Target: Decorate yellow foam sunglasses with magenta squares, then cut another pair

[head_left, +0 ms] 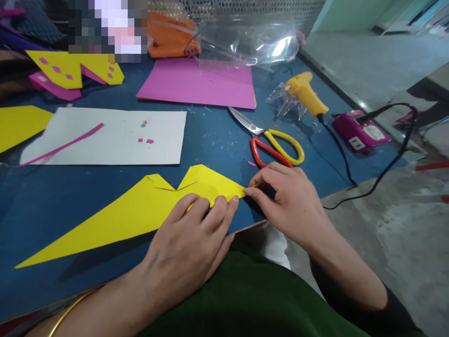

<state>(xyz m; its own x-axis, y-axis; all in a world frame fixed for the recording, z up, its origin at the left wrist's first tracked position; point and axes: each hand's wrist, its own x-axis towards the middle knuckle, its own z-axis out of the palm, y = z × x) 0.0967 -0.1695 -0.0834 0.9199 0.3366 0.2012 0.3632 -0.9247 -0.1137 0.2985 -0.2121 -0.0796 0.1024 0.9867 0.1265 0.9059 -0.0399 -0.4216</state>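
Note:
A folded piece of yellow paper (122, 217) with a notch in its far edge lies along the front of the table, its long point reaching left. My left hand (191, 234) is closed on its near edge, fingers curled over the top. At the paper's right tip, my right hand (287, 199) pinches the narrow end between thumb and forefinger. Just beyond that hand are scissors (257, 133) with one red and one yellow handle, lying with the blades pointing away to the left.
White paper (150, 150) holds a pink strip (66, 148) and small scraps. Pink sheets (199, 86) lie behind. A yellow glue gun (307, 91) is corded near a purple power box (361, 133). At left, someone's arm (14, 75) is near a yellow paper shape with pink pieces (66, 70).

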